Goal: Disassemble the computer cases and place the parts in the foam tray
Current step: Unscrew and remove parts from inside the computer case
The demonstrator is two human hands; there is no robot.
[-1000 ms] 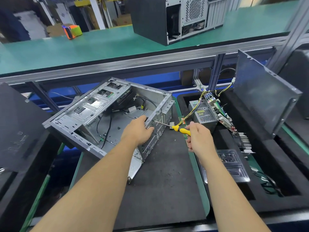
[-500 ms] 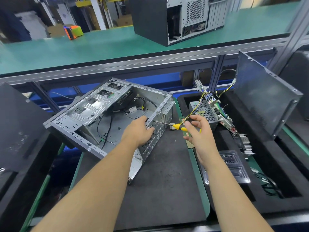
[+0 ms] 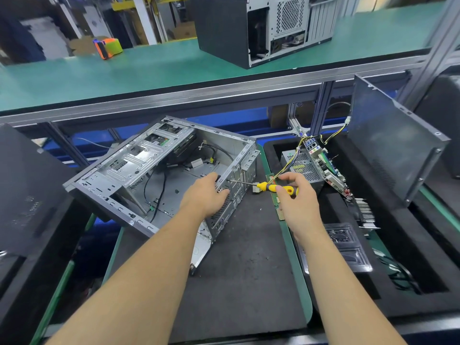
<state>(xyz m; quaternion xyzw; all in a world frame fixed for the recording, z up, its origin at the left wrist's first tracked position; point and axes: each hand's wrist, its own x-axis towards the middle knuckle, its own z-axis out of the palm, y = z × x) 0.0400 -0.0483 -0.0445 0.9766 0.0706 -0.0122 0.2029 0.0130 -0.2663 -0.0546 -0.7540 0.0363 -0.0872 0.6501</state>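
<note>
An open grey computer case (image 3: pixel 139 170) lies tilted on a black mat (image 3: pixel 244 270), its inside facing up. My left hand (image 3: pixel 205 195) grips the case's rear edge. My right hand (image 3: pixel 296 197) pinches the yellow handle of a screwdriver (image 3: pixel 273 188), whose tip touches the rear panel beside my left hand. To the right, a black foam tray (image 3: pixel 423 245) holds a power supply (image 3: pixel 302 165), a motherboard (image 3: pixel 328 170) standing on edge, a finned card (image 3: pixel 364 210) and a black side panel (image 3: pixel 393 150) leaning upright.
A clear plastic blister (image 3: pixel 346 245) lies in the foam tray near my right wrist. A second closed case (image 3: pixel 261 28) stands on the green upper shelf (image 3: pixel 124 70) with an orange-green tape roll (image 3: pixel 108 47). Dark panels (image 3: pixel 27 190) lean at the left. A memory stick (image 3: pixel 275 197) lies at the mat's edge.
My right hand first loosened its full grip on the screwdriver handle, fingers spreading, and now pinches it with the fingertips. The left hand and the case stay where they were.
</note>
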